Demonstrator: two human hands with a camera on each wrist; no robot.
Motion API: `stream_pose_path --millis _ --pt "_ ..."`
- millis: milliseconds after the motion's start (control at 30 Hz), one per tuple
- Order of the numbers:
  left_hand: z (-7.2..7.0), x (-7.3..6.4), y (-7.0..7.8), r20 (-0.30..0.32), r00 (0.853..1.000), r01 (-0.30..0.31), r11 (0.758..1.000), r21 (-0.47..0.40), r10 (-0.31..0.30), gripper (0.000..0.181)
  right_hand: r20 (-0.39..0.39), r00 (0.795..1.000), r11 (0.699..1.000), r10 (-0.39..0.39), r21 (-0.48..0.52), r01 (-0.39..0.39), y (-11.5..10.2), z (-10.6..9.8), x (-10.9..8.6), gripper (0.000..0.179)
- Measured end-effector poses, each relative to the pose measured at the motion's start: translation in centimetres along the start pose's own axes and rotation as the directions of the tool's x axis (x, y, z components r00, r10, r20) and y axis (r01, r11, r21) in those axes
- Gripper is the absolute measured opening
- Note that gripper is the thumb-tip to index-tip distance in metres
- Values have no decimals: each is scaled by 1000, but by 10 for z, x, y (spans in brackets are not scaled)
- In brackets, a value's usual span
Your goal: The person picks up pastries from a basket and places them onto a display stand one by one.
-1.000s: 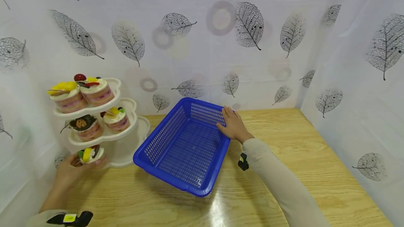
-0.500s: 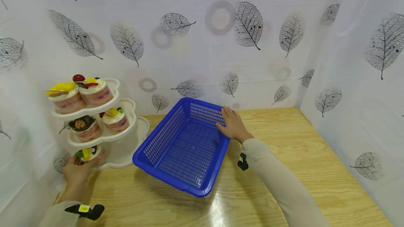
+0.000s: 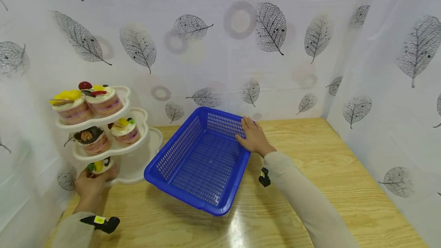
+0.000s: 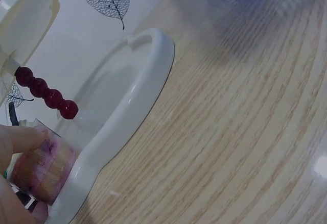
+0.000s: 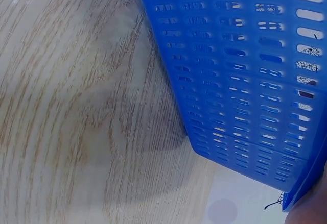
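Note:
My left hand [image 3: 90, 186] grips a small dessert cup [image 4: 45, 170] with pink and cream layers, thumb and fingers on its sides. Fruit-like pieces in yellow and green top it in the head view. The cup sits at the lowest tier [image 4: 145, 89] of a white three-tier stand [image 3: 138, 163], by the tier's raised rim; whether it bears fully on the tier I cannot tell. My right hand [image 3: 255, 137] rests on the far right corner of a blue plastic basket [image 3: 237, 181], fingers extended over the rim. Nothing is seen inside the basket.
Two dessert cups [image 3: 105, 104] stand on the top tier, two more [image 3: 127, 133] on the middle one. Dark red beads [image 4: 53, 99] form the stand's post. Leaf-printed white sheeting [image 3: 220, 68] walls the wooden table [image 3: 310, 156] at the back and both sides.
My left hand has moved right and slightly forward with the dessert cup, farther in over the lowest tier. My right hand and the basket have stayed in place.

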State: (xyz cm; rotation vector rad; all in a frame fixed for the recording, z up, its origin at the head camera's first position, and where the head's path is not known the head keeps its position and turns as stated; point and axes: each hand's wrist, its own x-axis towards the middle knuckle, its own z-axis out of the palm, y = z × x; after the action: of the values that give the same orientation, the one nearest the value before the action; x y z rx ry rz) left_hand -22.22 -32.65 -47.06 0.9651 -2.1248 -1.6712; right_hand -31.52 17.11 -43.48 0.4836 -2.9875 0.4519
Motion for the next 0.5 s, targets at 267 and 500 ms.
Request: stream_pose_path --millis 267,500 --pt "0 1 -1 -9 1000 6 999 -42 -6 82 -8 1000 1000 -6 4 6 -1 4 3 74" --pt "-1 1 -4 -20 1000 3 999 -46 -4 81 1 1000 1000 -16 23 16 -3 2 3 73"
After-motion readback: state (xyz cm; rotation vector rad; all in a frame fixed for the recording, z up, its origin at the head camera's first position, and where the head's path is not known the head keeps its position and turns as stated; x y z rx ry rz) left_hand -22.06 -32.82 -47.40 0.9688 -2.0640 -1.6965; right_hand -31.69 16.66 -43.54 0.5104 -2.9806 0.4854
